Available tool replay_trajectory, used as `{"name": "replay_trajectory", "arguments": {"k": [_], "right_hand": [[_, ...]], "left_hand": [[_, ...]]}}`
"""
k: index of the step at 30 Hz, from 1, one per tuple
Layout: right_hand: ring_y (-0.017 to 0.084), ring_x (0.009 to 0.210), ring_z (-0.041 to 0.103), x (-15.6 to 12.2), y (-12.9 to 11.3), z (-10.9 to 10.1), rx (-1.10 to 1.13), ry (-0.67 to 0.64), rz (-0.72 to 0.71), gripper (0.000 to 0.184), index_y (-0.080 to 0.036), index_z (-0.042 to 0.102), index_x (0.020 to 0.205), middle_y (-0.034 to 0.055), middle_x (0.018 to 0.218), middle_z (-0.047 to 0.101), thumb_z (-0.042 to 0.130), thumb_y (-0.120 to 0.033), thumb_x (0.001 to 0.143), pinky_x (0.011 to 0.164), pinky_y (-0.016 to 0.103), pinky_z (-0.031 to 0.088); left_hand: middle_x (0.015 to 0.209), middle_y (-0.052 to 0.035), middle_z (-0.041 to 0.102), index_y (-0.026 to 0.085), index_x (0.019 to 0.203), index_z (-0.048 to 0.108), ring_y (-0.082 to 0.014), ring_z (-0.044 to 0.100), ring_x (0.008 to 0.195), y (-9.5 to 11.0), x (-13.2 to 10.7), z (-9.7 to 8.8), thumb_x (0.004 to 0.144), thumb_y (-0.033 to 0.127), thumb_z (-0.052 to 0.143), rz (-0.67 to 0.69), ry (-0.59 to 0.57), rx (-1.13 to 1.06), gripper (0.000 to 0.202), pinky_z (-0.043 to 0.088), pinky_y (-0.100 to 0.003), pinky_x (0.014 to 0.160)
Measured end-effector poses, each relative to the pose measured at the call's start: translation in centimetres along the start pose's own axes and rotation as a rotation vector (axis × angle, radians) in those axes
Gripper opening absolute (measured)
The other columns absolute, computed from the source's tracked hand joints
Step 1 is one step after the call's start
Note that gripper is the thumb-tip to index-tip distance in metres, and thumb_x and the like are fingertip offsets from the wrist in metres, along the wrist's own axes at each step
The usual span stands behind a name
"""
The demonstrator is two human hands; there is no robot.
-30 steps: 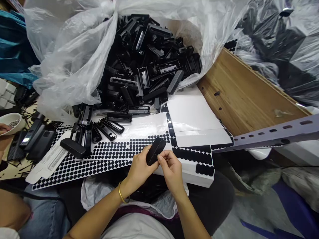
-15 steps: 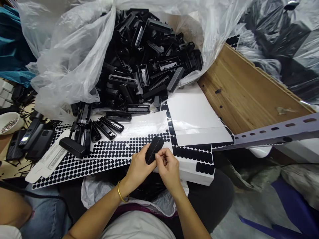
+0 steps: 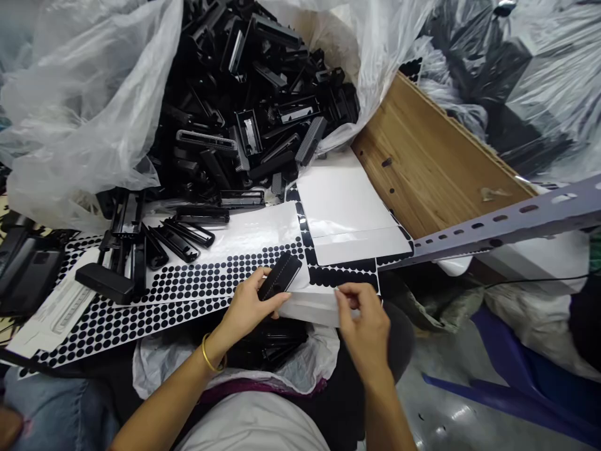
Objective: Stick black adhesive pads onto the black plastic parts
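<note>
Head view, clock directions taken from the part (image 3: 282, 274): the left hand (image 3: 247, 305) is clamped on it between thumb and fingers, the part tilting with its far end toward 1 o'clock. At 4 o'clock the right hand (image 3: 365, 321), apart from the part, has thumb and forefinger tips together; I cannot tell whether anything is between them. A bracelet (image 3: 206, 354) circles the left wrist. The dotted sheet (image 3: 201, 279) lies at 9 o'clock, with a black bar (image 3: 106, 282) farther out. A pile (image 3: 244, 119) of black pieces fills 11 o'clock. White paper (image 3: 350, 207) lies at 2 o'clock, a wooden board (image 3: 417, 163) beyond it.
</note>
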State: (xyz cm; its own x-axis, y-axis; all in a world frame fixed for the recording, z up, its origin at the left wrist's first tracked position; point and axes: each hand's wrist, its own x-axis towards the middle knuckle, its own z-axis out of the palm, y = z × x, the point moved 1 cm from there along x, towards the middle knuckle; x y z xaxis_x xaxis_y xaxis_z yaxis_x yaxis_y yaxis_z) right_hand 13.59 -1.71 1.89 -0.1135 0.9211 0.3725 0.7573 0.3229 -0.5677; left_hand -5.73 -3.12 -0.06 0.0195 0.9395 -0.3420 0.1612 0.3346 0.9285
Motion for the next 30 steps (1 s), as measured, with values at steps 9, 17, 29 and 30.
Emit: {"name": "replay_trajectory", "arguments": {"k": [9,17,29,30], "right_hand": [[0.019,0.069,0.048,-0.2,2.7,-2.0,-0.383,-0.18,-0.177,0.019,-0.02,0.056,0.075,0.005,0.073,0.053,0.042,-0.02,0.087,0.062,0.032,0.037],[0.011,0.056,0.046,-0.3,-2.8,2.1,0.536,-0.447,0.252,0.015,-0.02,0.049,0.072,-0.0021,0.063,0.05,0.046,-0.028,0.085,0.053,0.023,0.038],[0.009,0.053,0.041,1.0,-3.4,4.2,0.824,-0.576,0.493,0.017,-0.019,0.048,0.067,-0.0042,0.059,0.044,0.053,-0.032,0.078,0.047,0.021,0.034],[0.009,0.053,0.041,1.0,-3.4,4.2,0.819,-0.58,0.494,0.017,-0.019,0.048,0.067,-0.0041,0.06,0.044,0.053,-0.032,0.078,0.048,0.021,0.035]], "left_hand": [[0.098,-0.0057,0.065,0.02,0.124,0.043,-0.0148,0.066,0.069,-0.8,0.7,0.8,0.079,0.032,0.055,-0.168,-0.124,-0.582,0.047,0.051,-0.032,0.074],[0.099,-0.0067,0.064,0.022,0.128,0.041,-0.0162,0.063,0.083,-0.9,0.2,0.6,0.082,0.032,0.056,-0.199,-0.213,-0.723,0.049,0.055,-0.032,0.07],[0.088,-0.0056,0.065,0.02,0.129,0.045,-0.0193,0.064,0.082,-1.3,-0.5,-0.1,0.081,0.037,0.057,-0.167,-0.248,-0.636,0.052,0.056,-0.035,0.069],[0.089,-0.0058,0.065,0.02,0.13,0.044,-0.0194,0.065,0.082,-1.2,-0.5,-0.1,0.081,0.037,0.057,-0.166,-0.244,-0.633,0.053,0.056,-0.035,0.069]]}}
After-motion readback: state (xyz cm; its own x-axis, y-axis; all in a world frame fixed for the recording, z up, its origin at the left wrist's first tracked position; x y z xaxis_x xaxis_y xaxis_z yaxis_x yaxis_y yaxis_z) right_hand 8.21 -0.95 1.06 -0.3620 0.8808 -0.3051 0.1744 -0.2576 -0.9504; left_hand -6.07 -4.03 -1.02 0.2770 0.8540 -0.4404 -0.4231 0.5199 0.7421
